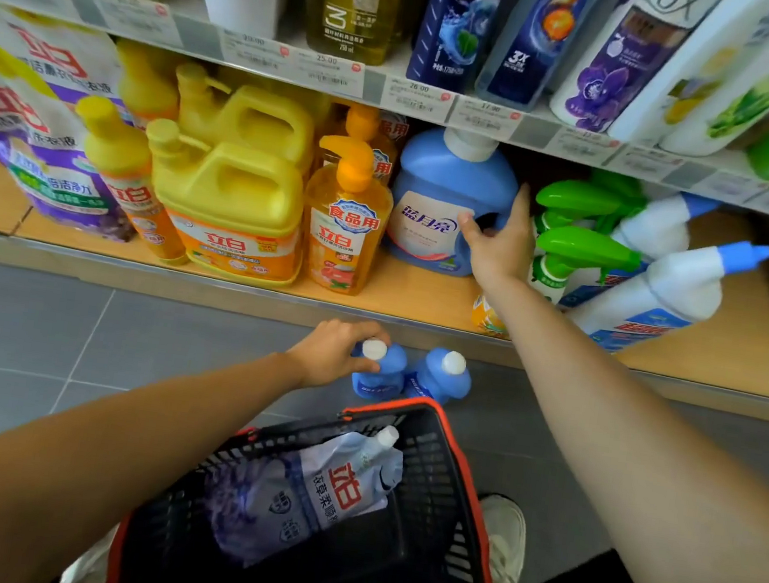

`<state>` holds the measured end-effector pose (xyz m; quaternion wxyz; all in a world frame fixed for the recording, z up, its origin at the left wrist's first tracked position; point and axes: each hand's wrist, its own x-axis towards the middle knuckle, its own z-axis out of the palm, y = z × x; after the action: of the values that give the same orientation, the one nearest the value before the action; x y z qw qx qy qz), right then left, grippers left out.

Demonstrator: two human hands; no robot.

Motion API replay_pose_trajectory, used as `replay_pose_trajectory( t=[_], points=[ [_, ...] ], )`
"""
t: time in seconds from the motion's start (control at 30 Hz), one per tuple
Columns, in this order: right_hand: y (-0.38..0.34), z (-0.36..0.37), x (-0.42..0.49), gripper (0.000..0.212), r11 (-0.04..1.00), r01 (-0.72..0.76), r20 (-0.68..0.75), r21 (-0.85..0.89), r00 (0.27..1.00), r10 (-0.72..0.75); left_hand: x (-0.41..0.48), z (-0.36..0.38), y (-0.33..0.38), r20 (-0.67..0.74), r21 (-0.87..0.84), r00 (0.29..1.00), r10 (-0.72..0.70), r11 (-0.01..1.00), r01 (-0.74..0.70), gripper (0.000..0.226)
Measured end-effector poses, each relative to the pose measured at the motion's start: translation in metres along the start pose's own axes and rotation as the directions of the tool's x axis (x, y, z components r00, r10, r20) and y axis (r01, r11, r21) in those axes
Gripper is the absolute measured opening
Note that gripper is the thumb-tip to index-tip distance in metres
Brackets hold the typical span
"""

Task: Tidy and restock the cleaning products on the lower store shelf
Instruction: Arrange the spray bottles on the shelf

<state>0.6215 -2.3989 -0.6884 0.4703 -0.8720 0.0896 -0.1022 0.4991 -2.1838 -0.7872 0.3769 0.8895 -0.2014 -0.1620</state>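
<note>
Large blue bottle (435, 190): upright on lower shelf (412, 290), right of orange pump bottle (344, 232); right hand (501, 243), grip curled round its handle. Small blue bottle (373, 378): on floor (74, 328) below shelf; left hand (335, 351), grip clamped round its top. Twin bottle (442, 377) just right. Basket (473, 454), near: refill pouch (297, 490).

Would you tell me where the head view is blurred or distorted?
Head view: wide-angle distortion bows the shelf edge; the spray bottles are smeared; the price tags are soft; the jug the right hand grips and the bottle the left hand grips are sharp.
</note>
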Motion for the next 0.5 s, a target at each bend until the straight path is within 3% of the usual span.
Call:
replay_pose_trajectory(
  t=[0.1, 0.2, 0.27, 0.37, 0.43, 0.5],
  points=[
    [0.003, -0.004, -0.002, 0.102, 0.993, 0.002, 0.114, 0.119, 0.993, -0.016, -0.004, -0.002, 0.002, -0.034, 0.011, 0.999, -0.025, 1.000, 0.025, 0.033],
    [0.011, -0.011, -0.025, 0.109, 0.995, 0.098, 0.246, 0.021, 0.964, -0.100, -0.009, -0.009, 0.004, -0.054, 0.054, 0.998, -0.016, 0.998, 0.019, 0.034],
    [0.022, -0.022, -0.048, 0.096, 0.972, 0.211, 0.315, -0.099, 0.934, -0.170, -0.012, -0.019, 0.008, -0.055, 0.060, 0.998, -0.002, 0.998, 0.006, 0.034],
    [0.043, -0.043, -0.076, 0.058, 0.879, 0.367, 0.426, -0.303, 0.878, -0.220, -0.016, -0.038, 0.022, -0.058, 0.065, 0.998, 0.037, 0.997, -0.033, 0.035],
    [0.056, -0.053, -0.087, 0.046, 0.832, 0.387, 0.521, -0.398, 0.841, -0.142, -0.018, -0.052, 0.037, -0.056, 0.072, 0.997, 0.058, 0.996, -0.054, 0.035],
    [0.065, -0.058, -0.093, 0.047, 0.820, 0.348, 0.582, -0.455, 0.813, -0.023, -0.018, -0.067, 0.053, -0.066, 0.118, 0.993, 0.093, 0.989, -0.085, 0.034]
  ],
)
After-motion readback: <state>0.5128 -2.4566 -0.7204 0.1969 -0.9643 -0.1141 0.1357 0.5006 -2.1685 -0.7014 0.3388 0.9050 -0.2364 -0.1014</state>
